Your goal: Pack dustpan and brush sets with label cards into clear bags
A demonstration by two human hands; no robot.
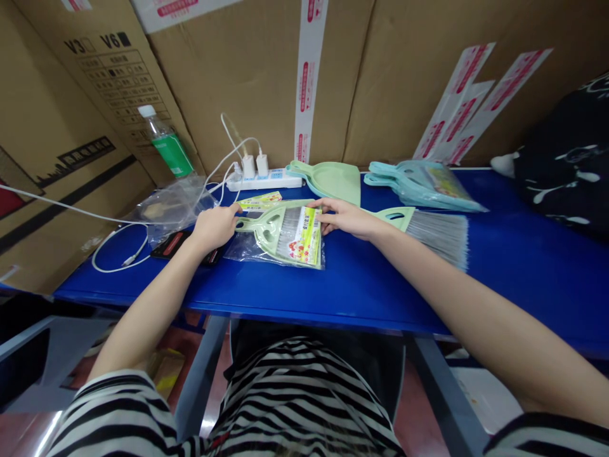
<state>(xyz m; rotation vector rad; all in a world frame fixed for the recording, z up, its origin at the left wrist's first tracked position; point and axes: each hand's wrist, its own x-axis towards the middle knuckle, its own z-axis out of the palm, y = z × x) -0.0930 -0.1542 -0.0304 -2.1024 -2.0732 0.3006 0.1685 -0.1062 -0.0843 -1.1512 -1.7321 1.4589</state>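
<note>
A light green brush and dustpan set (280, 235) lies on the blue table in a clear plastic bag, with a yellow and white label card (309, 238) over the bristles. At the handle end, my left hand (216, 226) is closed on the set. My right hand (349, 219) pinches the upper right edge of the bag beside the card. Behind my right forearm lies a loose green hand brush (435, 235) with grey bristles; the forearm hides part of it. Another yellow label card (261, 200) is partly covered behind the bagged set.
A green dustpan (335, 181) and bagged blue sets (428, 181) lie along the back. A white power strip (276, 179) with chargers and cables stands left of them. Crumpled clear plastic (178, 203), a dark phone-like object (171, 244) and a bottle (169, 149) are at left. Cardboard (266, 82) walls the back.
</note>
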